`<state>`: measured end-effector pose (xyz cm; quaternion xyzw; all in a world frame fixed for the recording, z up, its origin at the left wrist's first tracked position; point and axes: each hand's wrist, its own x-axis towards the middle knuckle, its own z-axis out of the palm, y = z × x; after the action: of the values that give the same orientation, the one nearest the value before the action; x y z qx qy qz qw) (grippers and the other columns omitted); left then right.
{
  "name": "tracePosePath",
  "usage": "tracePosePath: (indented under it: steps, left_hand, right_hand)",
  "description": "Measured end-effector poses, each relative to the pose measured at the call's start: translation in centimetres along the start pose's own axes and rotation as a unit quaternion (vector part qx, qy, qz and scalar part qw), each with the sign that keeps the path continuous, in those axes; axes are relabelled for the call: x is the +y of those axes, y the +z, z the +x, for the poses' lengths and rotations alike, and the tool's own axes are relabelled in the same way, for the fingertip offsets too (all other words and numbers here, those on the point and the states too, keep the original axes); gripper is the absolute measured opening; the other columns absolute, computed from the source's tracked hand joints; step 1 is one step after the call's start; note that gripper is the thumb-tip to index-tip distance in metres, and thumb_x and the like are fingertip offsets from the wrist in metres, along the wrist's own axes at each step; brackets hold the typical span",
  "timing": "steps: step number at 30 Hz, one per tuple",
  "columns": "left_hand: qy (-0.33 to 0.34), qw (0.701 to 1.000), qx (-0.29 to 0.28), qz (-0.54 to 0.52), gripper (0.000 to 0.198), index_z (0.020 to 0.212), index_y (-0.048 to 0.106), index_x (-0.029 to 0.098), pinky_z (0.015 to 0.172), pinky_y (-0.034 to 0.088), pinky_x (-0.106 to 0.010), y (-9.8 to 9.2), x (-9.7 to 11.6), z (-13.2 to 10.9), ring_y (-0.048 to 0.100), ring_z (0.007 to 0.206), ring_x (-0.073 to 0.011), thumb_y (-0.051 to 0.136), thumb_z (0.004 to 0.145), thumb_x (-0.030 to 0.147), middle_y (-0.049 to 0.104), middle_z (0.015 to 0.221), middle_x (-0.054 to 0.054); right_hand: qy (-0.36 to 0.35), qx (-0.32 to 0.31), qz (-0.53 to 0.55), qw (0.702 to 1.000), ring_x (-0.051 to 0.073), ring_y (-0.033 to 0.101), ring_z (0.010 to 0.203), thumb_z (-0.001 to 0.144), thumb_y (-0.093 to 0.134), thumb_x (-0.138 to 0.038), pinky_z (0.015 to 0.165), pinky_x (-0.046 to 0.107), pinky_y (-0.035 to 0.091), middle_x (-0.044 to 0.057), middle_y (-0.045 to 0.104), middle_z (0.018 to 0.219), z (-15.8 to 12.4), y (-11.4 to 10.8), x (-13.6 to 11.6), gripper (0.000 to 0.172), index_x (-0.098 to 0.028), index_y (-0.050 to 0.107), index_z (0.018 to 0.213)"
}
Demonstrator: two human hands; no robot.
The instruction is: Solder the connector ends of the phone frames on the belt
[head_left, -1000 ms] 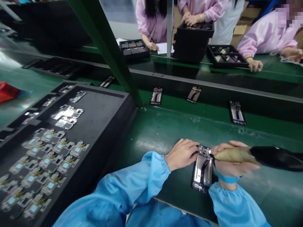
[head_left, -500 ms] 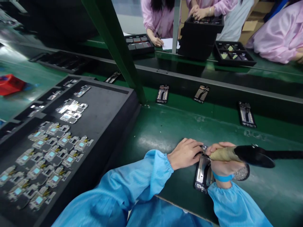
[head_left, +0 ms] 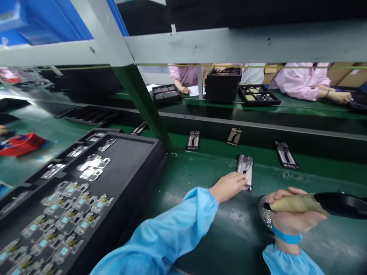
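Observation:
My left hand [head_left: 229,186] reaches forward over the green bench, its fingers lying on the near end of a metal phone frame [head_left: 245,168] that rests flat near the conveyor's edge. My right hand [head_left: 289,214] is closed around the tan grip of a black electric screwdriver [head_left: 329,203], held level above the bench to the right of the frame. A round metal mesh piece [head_left: 263,215] shows just left of that hand. Both arms wear blue sleeves.
A black tray [head_left: 129,152] with several small camera modules fills the left. Three phone frames [head_left: 193,139] lie on the conveyor belt beyond. A green post [head_left: 143,103] rises at the tray's corner. People in pink coats [head_left: 301,80] work across the line beside black trays [head_left: 223,82].
The left hand has pushed the phone frame forward, away from me, toward the conveyor. The right hand with the screwdriver has come off the frame. The view has tilted up.

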<state>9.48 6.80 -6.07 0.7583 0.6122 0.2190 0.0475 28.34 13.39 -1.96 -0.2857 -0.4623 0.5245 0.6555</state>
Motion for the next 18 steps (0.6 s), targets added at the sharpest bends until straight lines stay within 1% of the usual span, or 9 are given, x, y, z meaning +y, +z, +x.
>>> tracePosePath:
  steps: [3,6,8,10,12,13,14,16,18]
  left_hand:
    - [-0.026,0.999,0.018,0.012,0.023,0.130,0.076,0.024,0.123,0.049,-0.030,0.5,-3.6,7.0,0.066,0.139,-0.0168,0.063,0.111,0.025,0.073,0.145,-0.003]
    - [-0.084,0.995,0.053,0.026,0.024,0.127,0.077,0.024,0.117,0.053,-0.029,1.1,-4.9,11.1,0.066,0.135,-0.0175,0.059,0.112,0.023,0.073,0.143,-0.004]
    - [-0.139,0.986,0.082,0.037,0.026,0.128,0.076,0.023,0.115,0.054,-0.032,1.1,-5.2,12.7,0.067,0.131,-0.0200,0.055,0.112,0.022,0.072,0.141,-0.008]
    - [-0.207,0.971,0.112,0.052,0.026,0.132,0.072,0.019,0.119,0.050,-0.043,0.8,-5.7,13.9,0.064,0.133,-0.0263,0.057,0.111,0.023,0.068,0.143,-0.015]
    - [-0.270,0.951,0.131,0.067,0.030,0.134,0.067,0.013,0.121,0.045,-0.055,0.1,-6.4,15.2,0.058,0.138,-0.0344,0.064,0.107,0.024,0.061,0.146,-0.024]
    - [-0.293,0.944,0.135,0.074,0.032,0.134,0.066,0.011,0.119,0.045,-0.057,-0.3,-6.7,15.7,0.057,0.138,-0.0366,0.068,0.105,0.024,0.059,0.145,-0.027]
    - [-0.308,0.939,0.134,0.079,0.033,0.133,0.066,0.010,0.116,0.047,-0.056,-0.7,-7.0,16.2,0.058,0.136,-0.0368,0.069,0.102,0.022,0.059,0.143,-0.027]
    - [-0.313,0.938,0.124,0.088,0.029,0.129,0.066,0.012,0.111,0.050,-0.052,-1.3,-7.0,16.5,0.062,0.127,-0.0334,0.069,0.100,0.016,0.063,0.137,-0.024]
    - [-0.300,0.942,0.113,0.097,0.025,0.126,0.067,0.015,0.112,0.048,-0.051,-1.5,-6.4,15.5,0.063,0.123,-0.0309,0.064,0.100,0.013,0.065,0.132,-0.018]
  right_hand:
    - [-0.001,0.010,-0.003,1.000,0.022,0.049,0.036,0.078,0.040,-0.103,0.035,0.037,0.042,-0.003,0.053,0.053,-0.1,0.2,0.0,0.083,-0.024,0.061,0.096]
    - [-0.017,0.007,-0.005,1.000,0.021,0.049,0.035,0.082,0.043,-0.098,0.034,0.035,0.042,-0.001,0.055,0.052,-0.2,0.2,0.0,0.079,-0.023,0.063,0.095]
    - [-0.026,0.002,-0.004,1.000,0.021,0.050,0.036,0.085,0.043,-0.096,0.035,0.035,0.042,0.000,0.056,0.053,-0.2,0.1,0.0,0.078,-0.022,0.063,0.098]
    - [-0.024,-0.002,-0.002,1.000,0.021,0.052,0.037,0.086,0.045,-0.096,0.037,0.035,0.044,-0.001,0.057,0.056,-0.3,-0.1,0.0,0.077,-0.022,0.064,0.101]
    - [-0.015,-0.007,0.000,1.000,0.021,0.053,0.039,0.086,0.047,-0.096,0.038,0.035,0.045,-0.001,0.058,0.057,-0.5,-0.3,0.0,0.077,-0.022,0.064,0.102]
    - [-0.010,-0.005,0.002,1.000,0.021,0.053,0.040,0.087,0.047,-0.095,0.038,0.036,0.045,-0.001,0.058,0.058,-0.5,-0.4,0.1,0.076,-0.023,0.064,0.102]
    - [-0.006,-0.003,0.002,1.000,0.021,0.053,0.040,0.088,0.046,-0.094,0.039,0.036,0.045,-0.001,0.057,0.059,-0.6,-0.5,0.1,0.075,-0.023,0.065,0.102]
    - [-0.003,0.006,-0.002,1.000,0.021,0.053,0.041,0.090,0.043,-0.092,0.039,0.037,0.045,0.000,0.057,0.060,-0.5,-0.6,0.4,0.073,-0.024,0.066,0.103]
    - [-0.004,0.008,-0.001,1.000,0.022,0.052,0.041,0.091,0.042,-0.090,0.038,0.036,0.045,0.000,0.057,0.059,-0.4,-0.7,0.5,0.072,-0.024,0.066,0.103]
